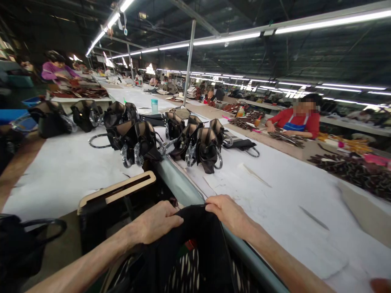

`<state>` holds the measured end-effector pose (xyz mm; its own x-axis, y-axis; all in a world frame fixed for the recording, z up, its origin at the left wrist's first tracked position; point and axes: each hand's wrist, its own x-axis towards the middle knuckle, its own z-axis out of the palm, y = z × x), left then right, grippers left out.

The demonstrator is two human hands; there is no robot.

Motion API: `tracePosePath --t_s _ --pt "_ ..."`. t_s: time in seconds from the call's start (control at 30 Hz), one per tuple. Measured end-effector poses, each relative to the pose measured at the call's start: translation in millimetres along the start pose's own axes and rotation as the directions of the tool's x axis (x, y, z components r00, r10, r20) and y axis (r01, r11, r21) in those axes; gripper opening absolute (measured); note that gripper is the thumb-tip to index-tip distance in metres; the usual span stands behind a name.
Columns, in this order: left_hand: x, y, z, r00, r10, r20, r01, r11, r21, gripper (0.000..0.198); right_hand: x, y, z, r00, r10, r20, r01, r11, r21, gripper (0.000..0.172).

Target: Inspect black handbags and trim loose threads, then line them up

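Observation:
A black fabric piece [198,217] hangs between my two hands at the lower middle. My left hand [159,221] pinches its upper left edge, and my right hand [224,209] grips its top edge farther right, thumb and fingers pressed together. Just left of my left hand stands a dark box-like form with a pale slotted wooden frame [119,191] on top. Beyond my hands, several black handbags [207,150] with plastic-wrapped handles sit on the white-covered table [269,203]. The lower part of the black fabric merges with dark items beneath it.
Another black bag [21,244] lies at the lower left. A turquoise-topped cup [154,106] stands behind the handbags. Across the table at right, a person in red [311,122] leans over dark strips. Bundles of dark strips [351,171] lie near the right edge. A metal pole [189,61] rises mid-table.

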<state>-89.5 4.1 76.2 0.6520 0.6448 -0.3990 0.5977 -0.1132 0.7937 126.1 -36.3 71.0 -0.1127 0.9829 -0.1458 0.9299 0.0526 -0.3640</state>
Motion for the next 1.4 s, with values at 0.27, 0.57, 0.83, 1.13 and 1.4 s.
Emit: tracePosePath --t_s 0.27,0.57,0.83,1.13,1.4 --pt "-24 -4 -0.1 0.993 0.007 -0.116 0.004 0.996 0.092 0.033 -45 -36 10 0.988 0.157 -0.013 -0.150 0.963 0.222 0.010" --pt "-43 -1 6.9 0.980 0.043 -0.195 -0.016 0.990 0.140 0.030 -43 -28 23 0.946 0.146 -0.288 -0.143 0.989 0.029 0.028" --pt "-10 5 11.8 0.987 0.004 -0.159 -0.002 1.000 0.009 0.031 -19 11 -14 0.981 0.035 -0.192 -0.034 0.999 0.010 0.030" --pt "53 -17 24.8 0.986 -0.103 -0.132 0.095 0.993 -0.064 0.034 -48 73 12 0.978 0.207 -0.041 -0.204 0.977 0.057 0.025" --pt "66 -13 35.8 0.986 -0.151 -0.069 0.142 0.982 -0.124 0.034 -74 86 52 0.888 0.415 -0.196 -0.412 0.909 0.057 0.034"
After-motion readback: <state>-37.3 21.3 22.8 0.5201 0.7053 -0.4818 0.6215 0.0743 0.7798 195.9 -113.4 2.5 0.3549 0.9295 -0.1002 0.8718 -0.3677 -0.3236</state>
